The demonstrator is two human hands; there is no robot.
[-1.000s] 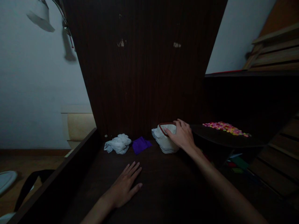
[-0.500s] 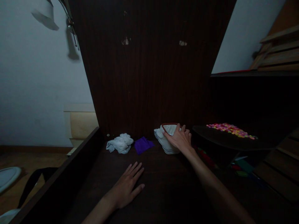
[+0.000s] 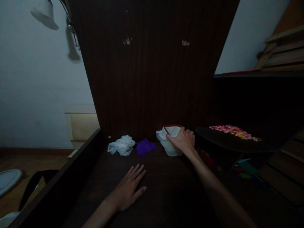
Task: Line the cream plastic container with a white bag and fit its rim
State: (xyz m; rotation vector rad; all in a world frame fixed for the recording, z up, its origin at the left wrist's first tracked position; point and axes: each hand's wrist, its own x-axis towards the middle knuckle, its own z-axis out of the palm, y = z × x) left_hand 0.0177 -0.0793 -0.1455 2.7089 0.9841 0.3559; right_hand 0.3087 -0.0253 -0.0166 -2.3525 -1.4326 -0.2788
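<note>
My right hand (image 3: pixel 184 139) grips the right side of a white bag-lined container (image 3: pixel 169 147) with a reddish-brown rim, at the back of the dark wooden surface (image 3: pixel 156 177). Its thumb lies over the near rim. Flat on that surface, my left hand (image 3: pixel 130 186) rests with fingers spread and nothing in it. Beyond it lie a purple cloth (image 3: pixel 145 147) and, further left, a crumpled white plastic bag (image 3: pixel 122 145).
A dark panel (image 3: pixel 152 79) rises at the back. On the right, a curved shelf (image 3: pixel 213 139) bears many small colourful pieces (image 3: pixel 234 131). A raised edge (image 3: pixel 64 171) runs along the left. A white lamp (image 3: pixel 44 14) hangs upper left.
My right hand's fingers have drawn slightly closer together on the container's rim. My left hand and the other objects show no clear movement.
</note>
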